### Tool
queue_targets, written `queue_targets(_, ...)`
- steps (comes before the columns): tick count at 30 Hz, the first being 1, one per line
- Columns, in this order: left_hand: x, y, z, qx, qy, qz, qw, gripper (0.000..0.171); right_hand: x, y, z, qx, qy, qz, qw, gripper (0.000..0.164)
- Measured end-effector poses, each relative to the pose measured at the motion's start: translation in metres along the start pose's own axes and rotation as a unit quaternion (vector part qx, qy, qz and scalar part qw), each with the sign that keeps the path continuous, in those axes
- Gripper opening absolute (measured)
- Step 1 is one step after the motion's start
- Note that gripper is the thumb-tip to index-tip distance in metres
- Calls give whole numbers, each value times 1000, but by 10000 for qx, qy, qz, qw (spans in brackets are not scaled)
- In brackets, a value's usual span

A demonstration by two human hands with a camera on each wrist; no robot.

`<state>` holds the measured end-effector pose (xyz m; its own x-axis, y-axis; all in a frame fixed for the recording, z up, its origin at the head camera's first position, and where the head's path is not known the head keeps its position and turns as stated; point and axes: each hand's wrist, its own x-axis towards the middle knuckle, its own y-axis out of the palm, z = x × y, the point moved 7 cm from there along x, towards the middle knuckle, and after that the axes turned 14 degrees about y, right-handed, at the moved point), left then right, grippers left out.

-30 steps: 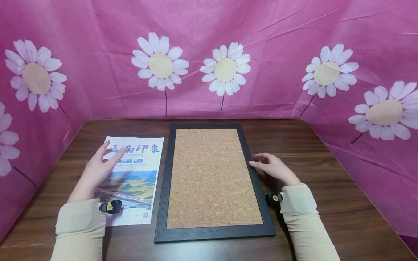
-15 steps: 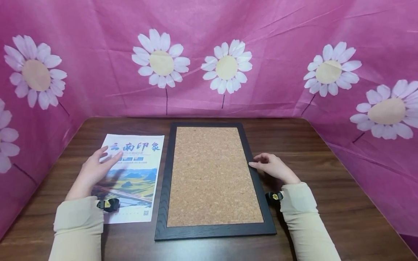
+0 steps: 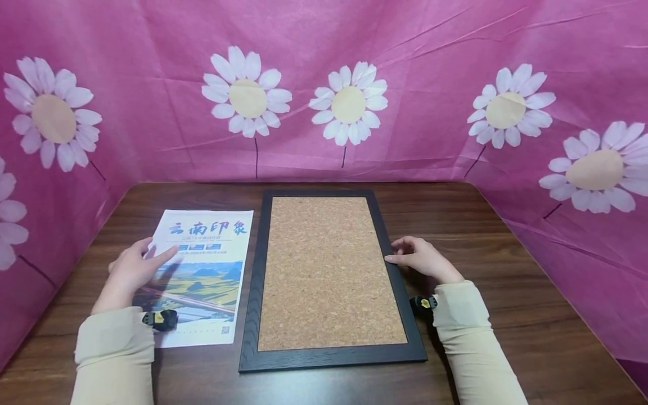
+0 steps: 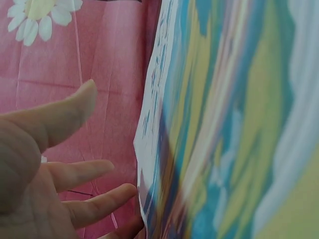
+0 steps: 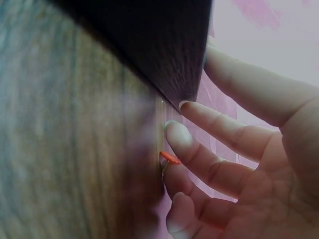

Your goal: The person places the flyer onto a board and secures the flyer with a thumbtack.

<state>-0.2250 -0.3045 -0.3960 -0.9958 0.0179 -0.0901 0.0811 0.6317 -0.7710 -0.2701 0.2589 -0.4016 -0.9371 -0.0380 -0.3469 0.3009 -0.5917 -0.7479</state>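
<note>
A poster (image 3: pixel 212 284) with blue Chinese lettering and a landscape picture lies on the left of the table. Beside it is a cork board (image 3: pixel 331 270) in a black frame (image 3: pixel 329 358). My left hand (image 3: pixel 130 271) is spread at the poster's left edge, thumb over its face. In the left wrist view a fingertip (image 4: pixel 130 190) comes right up to the paper's edge. At the board's right side my right hand (image 3: pixel 426 261) pinches the frame, thumb on top, index finger at its lower edge. Below the other fingers shows a small orange-red piece (image 5: pixel 170 157), like a pushpin.
The dark wood table (image 3: pixel 481 242) runs back to a pink cloth (image 3: pixel 405 34) printed with white daisies, which also hangs along both sides. A narrow strip of table separates poster and frame. Black cameras sit at both wrists.
My left hand has drawn back left and toward me, from over the poster's title to its left edge. The right hand, the board and the poster stay about where they were.
</note>
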Motion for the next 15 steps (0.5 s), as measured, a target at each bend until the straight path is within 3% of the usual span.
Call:
queue_targets(3, -2, -2, 7, -79, -197, 9, 9998, 88, 0, 0, 0, -6, -2, 29, 10000, 53)
queue_targets(15, -7, -8, 20, 85, -194, 156, 9997, 65, 1, 1, -4, -17, -30, 17, 10000, 53)
